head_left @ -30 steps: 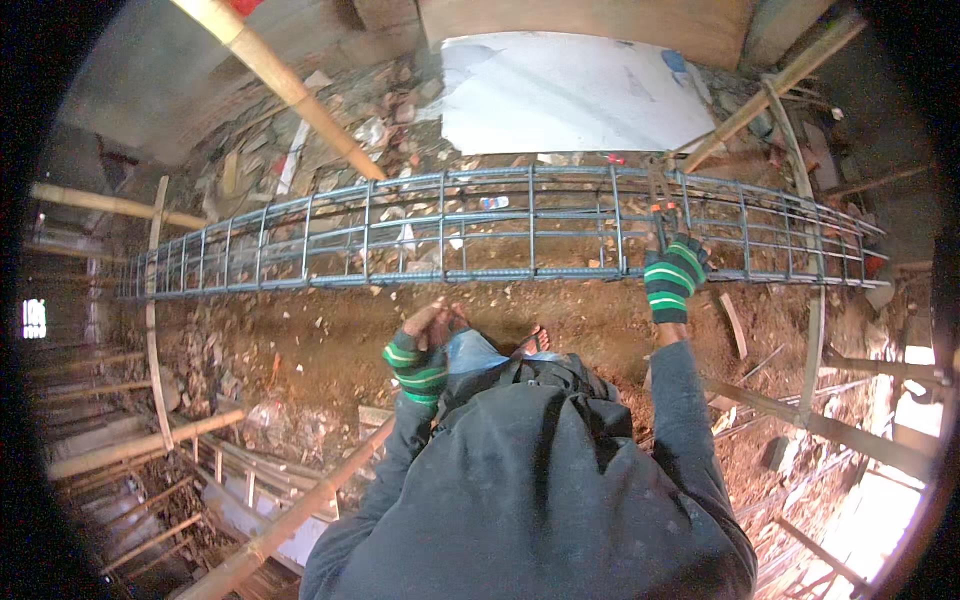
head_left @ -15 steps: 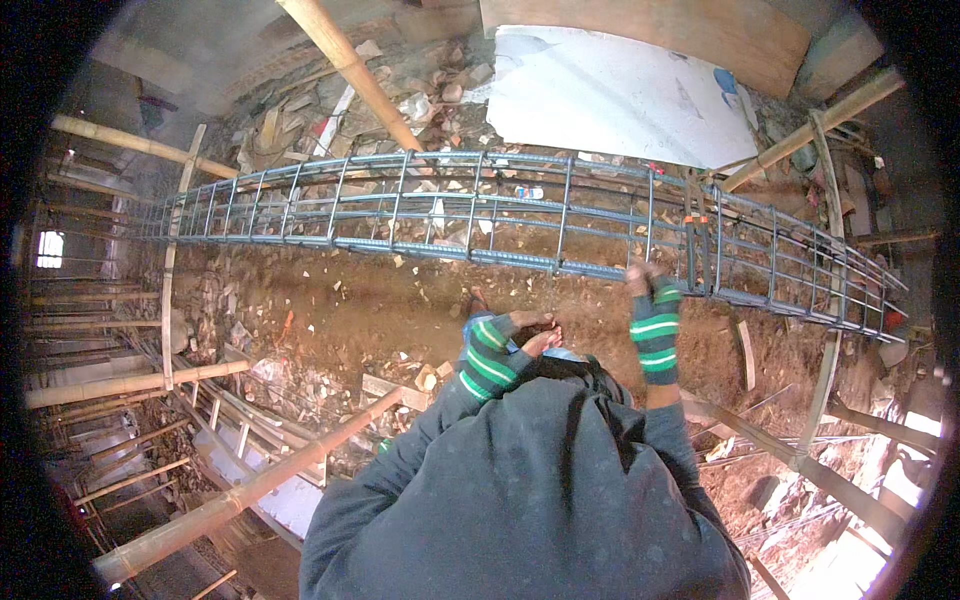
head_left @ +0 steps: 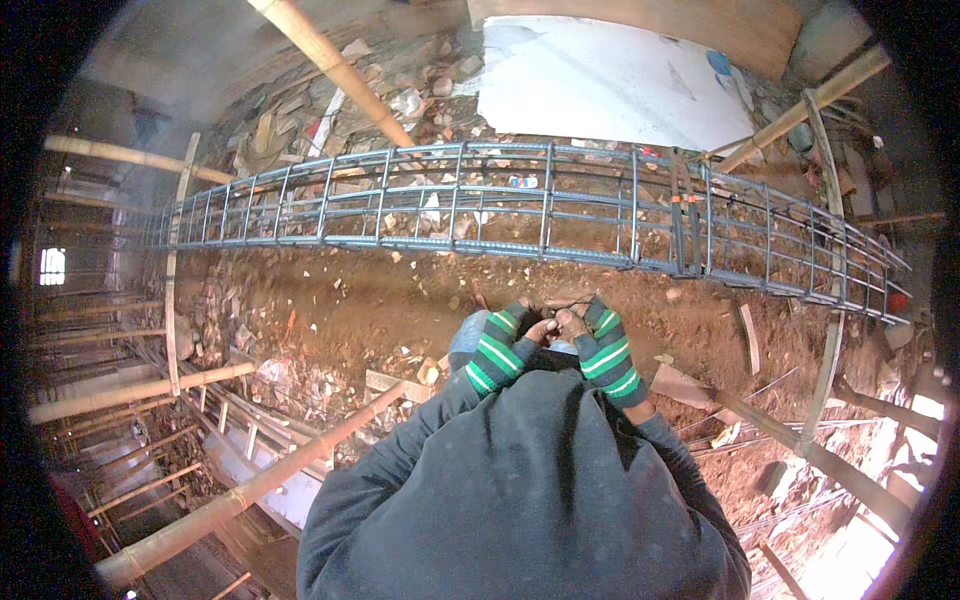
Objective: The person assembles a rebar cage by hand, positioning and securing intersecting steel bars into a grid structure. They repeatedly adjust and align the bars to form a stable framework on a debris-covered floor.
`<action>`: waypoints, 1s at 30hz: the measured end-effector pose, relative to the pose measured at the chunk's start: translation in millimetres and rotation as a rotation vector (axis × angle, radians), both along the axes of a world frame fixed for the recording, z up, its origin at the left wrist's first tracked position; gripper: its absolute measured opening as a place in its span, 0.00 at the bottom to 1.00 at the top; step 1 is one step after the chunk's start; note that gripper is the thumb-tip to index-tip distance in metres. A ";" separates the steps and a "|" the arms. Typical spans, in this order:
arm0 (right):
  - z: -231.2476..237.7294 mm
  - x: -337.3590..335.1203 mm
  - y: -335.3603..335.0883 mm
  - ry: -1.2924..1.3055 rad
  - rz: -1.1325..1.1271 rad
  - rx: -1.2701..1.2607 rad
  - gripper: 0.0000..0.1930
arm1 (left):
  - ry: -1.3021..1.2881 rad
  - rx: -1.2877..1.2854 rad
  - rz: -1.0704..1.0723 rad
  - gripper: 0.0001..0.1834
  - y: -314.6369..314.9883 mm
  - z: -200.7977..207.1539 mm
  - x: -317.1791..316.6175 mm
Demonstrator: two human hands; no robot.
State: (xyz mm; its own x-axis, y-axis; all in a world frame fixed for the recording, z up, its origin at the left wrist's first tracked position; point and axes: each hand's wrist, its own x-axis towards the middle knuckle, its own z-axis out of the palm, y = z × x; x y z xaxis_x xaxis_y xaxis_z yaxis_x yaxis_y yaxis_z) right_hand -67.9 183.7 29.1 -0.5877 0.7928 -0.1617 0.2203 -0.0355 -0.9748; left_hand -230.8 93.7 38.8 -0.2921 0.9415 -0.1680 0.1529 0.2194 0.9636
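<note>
I've got a long rebar cage (head_left: 547,200) across the feed, the biggest thing in hand's reach. Long axis runs L to R, crosswise to the person; the fisheye bows it, w/ the L end tapering away and the R end dipping toward the lower R. It's beyond both hands, apart from them, over brown soil (head_left: 380,290).

Next size down: white sheet (head_left: 610,85) on the far side of the cage, then a bamboo pole (head_left: 330,70) slanting down to the cage's far edge, L of centre.

Now the hands, both in striped green-and-dark fingerless gloves, close together in front of the body. L hand (head_left: 503,345): fingers bent inward, narrow. R hand (head_left: 604,350): same, fingers curled in, tips right by the L's — touching or not, can't tell from here. Can't tell if anything's pinched btwn them either; too small.

Smaller again, I see a dark pincer-like tool (head_left: 679,235) w/ orange bands, on the cage toward its R part. Its long axis points away from the person, approx square across the cage. Rel. to the R hand it's farther out and to the R — well clear of the fingers.

Tiniest: a blue-and-white scrap (head_left: 522,182) seen thru the bars.
</note>
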 end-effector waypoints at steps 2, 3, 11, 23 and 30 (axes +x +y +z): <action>-1.7 2.8 -6.0 0.008 -0.037 0.007 0.11 | 0.075 -0.044 -0.154 0.12 0.6 -0.4 -5.7; -1.7 2.5 -9.5 0.005 -0.069 0.007 0.11 | 0.091 -0.011 -0.212 0.14 0.0 -2.9 -7.4; 3.6 -10.5 -21.9 0.014 -0.298 0.065 0.13 | 0.082 0.076 -0.351 0.16 -6.2 -32.0 -14.7; -0.4 -25.8 -73.1 0.092 -0.520 -0.046 0.13 | 0.202 -0.014 -0.484 0.17 -34.6 -19.7 -35.2; -7.6 -15.8 -100.6 0.134 -0.693 -0.144 0.10 | -0.101 -0.093 -0.532 0.11 -41.6 -43.2 -23.0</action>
State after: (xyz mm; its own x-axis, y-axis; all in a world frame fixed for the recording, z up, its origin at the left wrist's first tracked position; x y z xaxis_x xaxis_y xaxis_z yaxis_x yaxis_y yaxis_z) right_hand -83.7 83.1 21.4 0.0210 0.9668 -0.2547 -0.0213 -0.2542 -0.9669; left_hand -253.8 52.1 -4.5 0.2418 0.9347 -0.2606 0.1739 0.2224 0.9593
